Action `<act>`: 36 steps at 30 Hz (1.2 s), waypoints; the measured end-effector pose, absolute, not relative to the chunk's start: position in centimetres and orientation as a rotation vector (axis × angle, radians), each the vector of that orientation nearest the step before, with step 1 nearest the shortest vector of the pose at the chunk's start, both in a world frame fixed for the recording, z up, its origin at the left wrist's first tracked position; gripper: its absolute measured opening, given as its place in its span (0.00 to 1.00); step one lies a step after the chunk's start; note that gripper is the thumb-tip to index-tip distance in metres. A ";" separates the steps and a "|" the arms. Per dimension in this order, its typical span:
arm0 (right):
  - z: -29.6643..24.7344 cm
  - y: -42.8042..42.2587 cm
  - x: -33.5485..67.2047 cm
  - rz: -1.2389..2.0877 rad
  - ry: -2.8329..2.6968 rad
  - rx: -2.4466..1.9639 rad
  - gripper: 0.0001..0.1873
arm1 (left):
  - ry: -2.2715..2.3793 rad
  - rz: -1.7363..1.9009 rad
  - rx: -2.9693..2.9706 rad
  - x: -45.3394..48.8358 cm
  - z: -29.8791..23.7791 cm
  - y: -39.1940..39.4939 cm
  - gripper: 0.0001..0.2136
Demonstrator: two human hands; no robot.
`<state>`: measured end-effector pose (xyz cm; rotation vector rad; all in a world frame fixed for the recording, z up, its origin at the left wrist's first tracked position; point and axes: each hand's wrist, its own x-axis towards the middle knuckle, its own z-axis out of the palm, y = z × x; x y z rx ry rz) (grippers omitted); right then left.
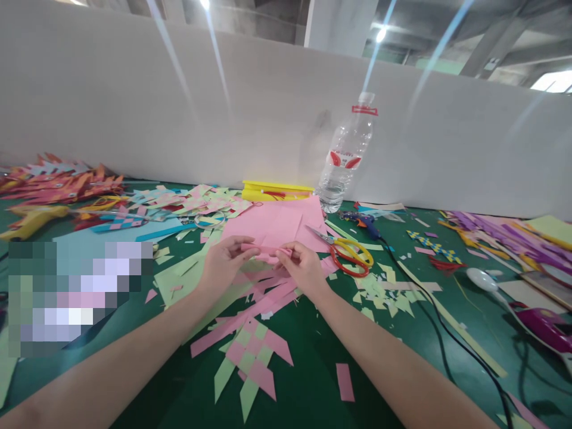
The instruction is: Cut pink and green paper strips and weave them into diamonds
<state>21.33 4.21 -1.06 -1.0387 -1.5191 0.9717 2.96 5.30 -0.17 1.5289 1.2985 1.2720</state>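
Between my two hands is a narrow pink paper strip (267, 253), bent into a small loop or fold. The fingers of my left hand (230, 256) pinch its left end, and those of my right hand (301, 265) pinch its right end. Beneath them lie loose pink strips (250, 316) and a pale green sheet (179, 277). Nearer to me rests a woven pink-and-green paper fish shape (251, 354) with pointed ends. Behind my hands is a pink sheet (272, 217). Scissors with red and yellow handles (351, 256) lie just right of my right hand, their blades on the pink sheet.
A water bottle (344, 161) leans by the white partition (179, 101). Right are a blue glue gun (366, 223), its black cable (429, 298), paper scraps (388, 292) and a purple-handled spoon-shaped device (540, 328). Left are a yellow glue gun (40, 217) and woven paper pieces (196, 199).
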 end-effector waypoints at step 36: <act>-0.5 4.6 22.7 0.952 -1.447 -1.112 0.15 | 1.419 1.261 1.529 3.0 0.7 4.7 0.12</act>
